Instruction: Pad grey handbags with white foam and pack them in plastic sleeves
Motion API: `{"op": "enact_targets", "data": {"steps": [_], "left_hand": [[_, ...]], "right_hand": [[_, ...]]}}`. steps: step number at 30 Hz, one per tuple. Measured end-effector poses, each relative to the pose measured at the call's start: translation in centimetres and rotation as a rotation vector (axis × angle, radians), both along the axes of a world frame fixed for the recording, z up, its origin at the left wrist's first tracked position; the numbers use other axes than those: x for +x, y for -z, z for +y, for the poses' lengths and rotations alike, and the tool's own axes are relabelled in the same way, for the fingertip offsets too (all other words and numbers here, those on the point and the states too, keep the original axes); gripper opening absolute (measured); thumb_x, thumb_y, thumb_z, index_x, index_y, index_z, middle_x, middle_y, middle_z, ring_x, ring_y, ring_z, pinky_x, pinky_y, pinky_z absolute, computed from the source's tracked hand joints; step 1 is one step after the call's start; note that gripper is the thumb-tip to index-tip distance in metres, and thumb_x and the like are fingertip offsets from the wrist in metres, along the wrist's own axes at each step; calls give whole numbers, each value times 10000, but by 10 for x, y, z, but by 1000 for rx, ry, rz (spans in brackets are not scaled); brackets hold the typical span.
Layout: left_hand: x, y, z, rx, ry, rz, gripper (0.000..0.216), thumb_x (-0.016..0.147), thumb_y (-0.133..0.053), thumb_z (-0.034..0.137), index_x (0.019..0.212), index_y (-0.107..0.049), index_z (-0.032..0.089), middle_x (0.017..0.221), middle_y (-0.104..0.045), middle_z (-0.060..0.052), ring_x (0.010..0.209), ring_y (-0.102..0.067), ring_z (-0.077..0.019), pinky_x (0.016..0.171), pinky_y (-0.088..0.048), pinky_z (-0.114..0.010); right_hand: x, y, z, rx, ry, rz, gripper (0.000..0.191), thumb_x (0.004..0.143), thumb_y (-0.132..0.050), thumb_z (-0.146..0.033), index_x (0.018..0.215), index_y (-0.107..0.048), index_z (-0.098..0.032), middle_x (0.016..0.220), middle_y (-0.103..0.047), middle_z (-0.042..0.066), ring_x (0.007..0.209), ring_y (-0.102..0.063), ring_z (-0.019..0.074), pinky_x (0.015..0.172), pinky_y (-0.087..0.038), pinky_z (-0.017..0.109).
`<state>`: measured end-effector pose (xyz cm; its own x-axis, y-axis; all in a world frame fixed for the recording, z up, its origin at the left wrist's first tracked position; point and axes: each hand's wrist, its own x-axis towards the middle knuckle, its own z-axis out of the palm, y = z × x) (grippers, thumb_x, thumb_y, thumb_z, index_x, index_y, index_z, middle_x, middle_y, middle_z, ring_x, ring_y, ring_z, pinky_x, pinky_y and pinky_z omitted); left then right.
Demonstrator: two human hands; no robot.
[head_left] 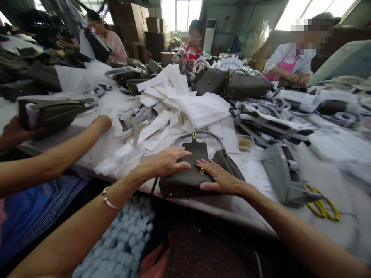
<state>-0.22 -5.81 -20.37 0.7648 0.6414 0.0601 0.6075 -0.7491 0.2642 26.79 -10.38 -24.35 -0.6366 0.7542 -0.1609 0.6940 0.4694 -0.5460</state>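
Observation:
A dark olive handbag (185, 182) lies at the table's near edge in front of me. Its flap strap (195, 150) points away from me, and a wrapped handle (213, 137) arches behind it. My left hand (166, 161), with a silver bangle on the wrist, rests on the bag's left side, fingers stretched out. Flat on the right part of the bag lies my right hand (218, 177), fingers extended beside a small gold clasp (202, 170). Neither hand grips anything.
White paper sheets (199, 108) are heaped behind the bag. To the right stand a grey tape dispenser (279, 173), yellow-handled scissors (323, 206) and a small clear box (245, 143). A co-worker's arms at left hold another dark bag (55, 112). More bags (247, 83) and people are beyond.

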Motion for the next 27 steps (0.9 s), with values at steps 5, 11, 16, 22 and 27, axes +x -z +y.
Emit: {"op": "enact_targets", "data": {"steps": [5, 11, 16, 22, 27], "left_hand": [[9, 36, -61, 106, -61, 190, 567, 951, -512, 377, 1455, -435, 128, 1512, -428, -190, 1417, -381, -339, 1151, -248, -583], [6, 78, -76, 380, -130, 75, 582, 935, -538, 316, 1475, -406, 144, 1496, -455, -182, 1405, -406, -332, 1161, -280, -594], [-1, 65, -59, 371, -63, 48, 749, 876, -655, 458, 1513, -331, 232, 1458, -513, -160, 1365, -467, -314, 1147, -321, -559], [32, 65, -67, 359, -62, 88, 864, 824, -611, 651, 1530, -290, 270, 1485, -465, -197, 1385, -428, -358, 1117, -328, -588], [55, 89, -79, 415, -66, -3, 1030, 729, -710, 653, 1552, -219, 275, 1491, -455, -202, 1394, -411, -372, 1102, -348, -588]], "right_hand": [[-2, -9, -1, 16, -57, -50, 1051, 763, -608, -754, 1553, -256, -158, 1603, -261, 172, 1495, -194, 308, 1224, -122, 514], [5, -37, 1, 171, -183, -160, 1003, 744, -750, -558, 1548, -277, -191, 1563, -353, 181, 1457, -300, 332, 1198, -162, 552], [11, -16, -3, 186, -135, -201, 824, 853, -653, -519, 1536, -311, -209, 1595, -289, 158, 1487, -221, 317, 1201, -116, 585], [14, 0, -9, 128, -103, -126, 1034, 778, -646, -683, 1547, -256, -113, 1609, -206, 197, 1503, -137, 332, 1213, -38, 580], [23, -40, 22, -139, -24, 97, 680, 789, -687, -594, 1347, -601, -215, 1401, -584, 117, 1307, -524, 322, 1124, -380, 495]]}}
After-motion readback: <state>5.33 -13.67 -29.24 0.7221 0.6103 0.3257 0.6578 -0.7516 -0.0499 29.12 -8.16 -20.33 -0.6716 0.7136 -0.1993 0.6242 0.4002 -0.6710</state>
